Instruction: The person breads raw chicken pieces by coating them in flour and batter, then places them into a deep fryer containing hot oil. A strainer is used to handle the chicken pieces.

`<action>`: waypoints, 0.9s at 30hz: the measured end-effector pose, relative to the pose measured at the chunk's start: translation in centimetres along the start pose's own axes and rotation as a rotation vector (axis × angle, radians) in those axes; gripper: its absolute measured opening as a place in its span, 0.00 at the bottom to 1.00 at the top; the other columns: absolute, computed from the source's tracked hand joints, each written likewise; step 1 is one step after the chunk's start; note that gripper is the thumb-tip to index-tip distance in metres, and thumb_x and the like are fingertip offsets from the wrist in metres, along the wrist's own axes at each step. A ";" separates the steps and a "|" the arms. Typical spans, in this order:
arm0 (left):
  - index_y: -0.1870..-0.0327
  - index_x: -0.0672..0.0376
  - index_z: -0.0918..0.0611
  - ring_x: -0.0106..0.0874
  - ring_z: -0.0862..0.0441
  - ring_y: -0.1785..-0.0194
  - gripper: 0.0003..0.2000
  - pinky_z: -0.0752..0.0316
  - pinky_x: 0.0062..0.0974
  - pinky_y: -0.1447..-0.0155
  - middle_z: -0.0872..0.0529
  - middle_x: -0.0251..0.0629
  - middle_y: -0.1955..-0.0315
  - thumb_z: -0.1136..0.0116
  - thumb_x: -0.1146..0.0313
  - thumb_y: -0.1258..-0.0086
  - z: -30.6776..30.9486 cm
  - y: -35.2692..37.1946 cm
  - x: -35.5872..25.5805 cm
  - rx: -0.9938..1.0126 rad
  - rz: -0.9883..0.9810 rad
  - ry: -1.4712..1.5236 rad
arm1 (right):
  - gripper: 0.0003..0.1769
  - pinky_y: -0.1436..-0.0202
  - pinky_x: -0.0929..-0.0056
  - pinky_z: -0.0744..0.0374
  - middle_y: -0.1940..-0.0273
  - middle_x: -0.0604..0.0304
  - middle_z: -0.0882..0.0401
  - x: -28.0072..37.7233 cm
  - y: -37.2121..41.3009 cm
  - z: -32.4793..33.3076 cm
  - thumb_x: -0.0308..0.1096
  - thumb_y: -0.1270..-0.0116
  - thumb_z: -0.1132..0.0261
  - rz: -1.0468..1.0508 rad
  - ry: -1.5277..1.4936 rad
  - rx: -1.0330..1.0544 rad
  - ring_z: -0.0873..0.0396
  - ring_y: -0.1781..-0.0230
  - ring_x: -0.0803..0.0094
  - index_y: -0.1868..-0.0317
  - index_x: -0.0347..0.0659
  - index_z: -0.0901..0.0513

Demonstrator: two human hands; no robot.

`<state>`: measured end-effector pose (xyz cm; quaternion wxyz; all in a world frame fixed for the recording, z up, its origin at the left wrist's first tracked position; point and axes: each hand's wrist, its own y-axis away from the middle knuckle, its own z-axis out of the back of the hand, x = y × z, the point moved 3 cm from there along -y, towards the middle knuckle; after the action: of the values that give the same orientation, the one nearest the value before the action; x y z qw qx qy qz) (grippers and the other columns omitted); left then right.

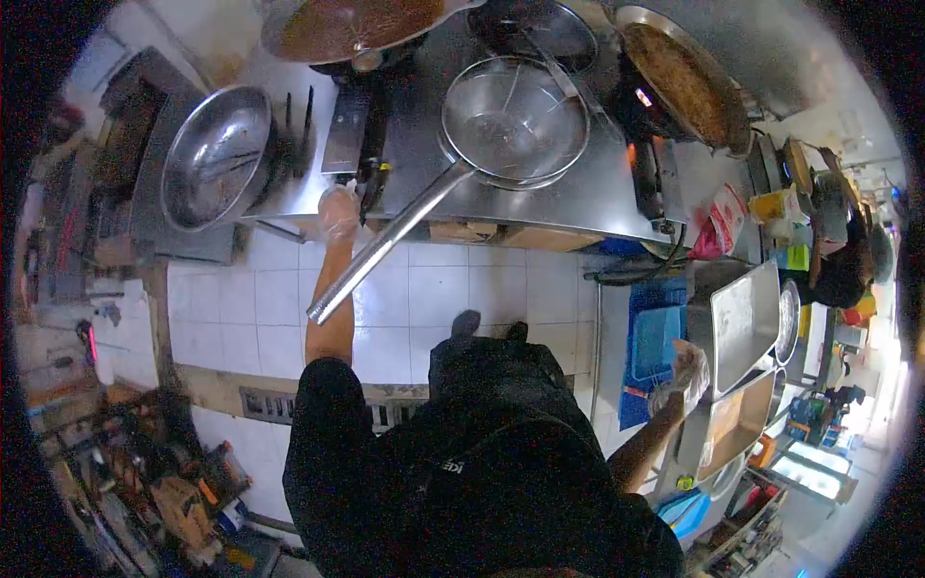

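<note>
My left hand (pixel 339 212), in a clear plastic glove, is at the front edge of the steel counter (pixel 405 197), by the stove's front control; its fingers look curled, but what they touch is too small to make out. My right hand (pixel 690 371), also gloved, is low on the right, beside the metal trays (pixel 745 328); whether it holds anything is unclear. A large strainer (pixel 515 120) with a long metal handle rests on the counter, its handle jutting over the edge near my left forearm. An empty-looking steel wok (pixel 218 159) with utensils in it sits left of my left hand.
A wide pan of reddish-brown liquid (pixel 356 27) stands at the back, a dark pan (pixel 533 37) beside it. A wok of brown contents (pixel 679 82) is at the right, near an orange flame. Blue crates (pixel 656 337) stand below. Cluttered shelving (pixel 154 472) is lower left.
</note>
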<state>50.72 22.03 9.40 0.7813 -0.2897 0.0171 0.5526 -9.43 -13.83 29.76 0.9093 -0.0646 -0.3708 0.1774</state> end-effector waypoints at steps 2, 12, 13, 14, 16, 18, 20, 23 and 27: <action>0.82 0.61 0.21 0.43 0.22 0.77 0.20 0.29 0.40 0.73 0.21 0.48 0.83 0.53 0.55 0.35 0.2 -0.2 0.0 0.050 -0.031 -0.024 | 0.15 0.74 0.74 0.29 0.73 0.61 0.25 -0.1 -0.6 -1.2 0.41 0.39 0.50 0.001 -0.058 0.029 0.27 0.74 0.72 0.64 0.43 0.20; 0.74 0.66 0.20 0.48 0.22 0.67 0.26 0.29 0.43 0.60 0.20 0.53 0.76 0.60 0.49 0.32 1.9 -0.3 -0.2 0.185 0.249 0.123 | 0.11 0.66 0.68 0.24 0.69 0.58 0.23 4.7 -9.1 -12.1 0.31 0.44 0.43 0.216 -0.384 0.329 0.23 0.69 0.62 0.59 0.45 0.23; 0.73 0.66 0.20 0.49 0.22 0.66 0.26 0.29 0.44 0.59 0.20 0.54 0.75 0.61 0.49 0.32 2.0 -0.7 -0.1 0.206 0.269 0.137 | 0.12 0.66 0.70 0.24 0.67 0.58 0.22 6.4 -10.7 -13.8 0.33 0.44 0.42 0.130 -0.577 0.397 0.23 0.69 0.64 0.58 0.43 0.23; 0.71 0.67 0.20 0.49 0.22 0.65 0.27 0.30 0.44 0.58 0.20 0.54 0.74 0.62 0.49 0.32 1.9 -1.1 0.4 0.228 0.289 0.152 | 0.13 0.67 0.71 0.24 0.66 0.59 0.21 8.0 -12.3 -15.4 0.35 0.43 0.41 0.032 -0.767 0.453 0.22 0.70 0.67 0.58 0.41 0.23; 0.70 0.66 0.20 0.45 0.21 0.66 0.25 0.29 0.41 0.59 0.19 0.50 0.75 0.58 0.50 0.33 0.5 -1.1 3.1 0.317 0.345 0.309 | 0.18 0.66 0.70 0.24 0.62 0.54 0.20 10.4 -16.4 -18.8 0.42 0.41 0.41 0.135 -0.540 0.453 0.21 0.68 0.64 0.56 0.38 0.23; 0.72 0.65 0.19 0.36 0.21 0.69 0.21 0.29 0.33 0.63 0.20 0.41 0.78 0.50 0.52 0.36 -0.7 -0.5 5.2 0.423 0.549 0.643 | 0.21 0.60 0.63 0.24 0.61 0.47 0.21 15.4 -19.5 -21.2 0.44 0.44 0.41 0.455 0.016 0.412 0.22 0.63 0.55 0.56 0.38 0.23; 0.75 0.61 0.19 0.21 0.26 0.73 0.17 0.34 0.21 0.70 0.24 0.27 0.80 0.40 0.53 0.41 2.4 -1.3 2.3 0.464 0.782 0.698 | 0.21 0.55 0.60 0.25 0.61 0.44 0.22 20.3 -20.6 -23.1 0.45 0.45 0.41 0.623 0.203 0.401 0.23 0.60 0.51 0.57 0.38 0.23; 0.75 0.60 0.19 0.18 0.30 0.77 0.17 0.39 0.18 0.74 0.24 0.26 0.81 0.40 0.52 0.42 0.7 -1.6 3.9 0.364 0.491 0.757 | 0.19 0.52 0.59 0.26 0.58 0.43 0.23 23.4 -23.2 -27.1 0.44 0.43 0.44 0.707 0.461 0.348 0.24 0.56 0.51 0.57 0.39 0.24; 0.72 0.59 0.18 0.19 0.33 0.79 0.17 0.40 0.19 0.75 0.23 0.25 0.79 0.40 0.52 0.42 -2.6 -0.9 7.6 0.413 0.795 1.026 | 0.20 0.48 0.57 0.27 0.51 0.43 0.27 22.6 -26.8 -32.6 0.41 0.37 0.52 0.651 0.798 0.625 0.27 0.51 0.51 0.49 0.40 0.29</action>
<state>55.16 27.07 5.02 0.4512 -0.3316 0.5956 0.5759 35.62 -29.86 27.83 0.8530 0.0338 0.1078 0.5095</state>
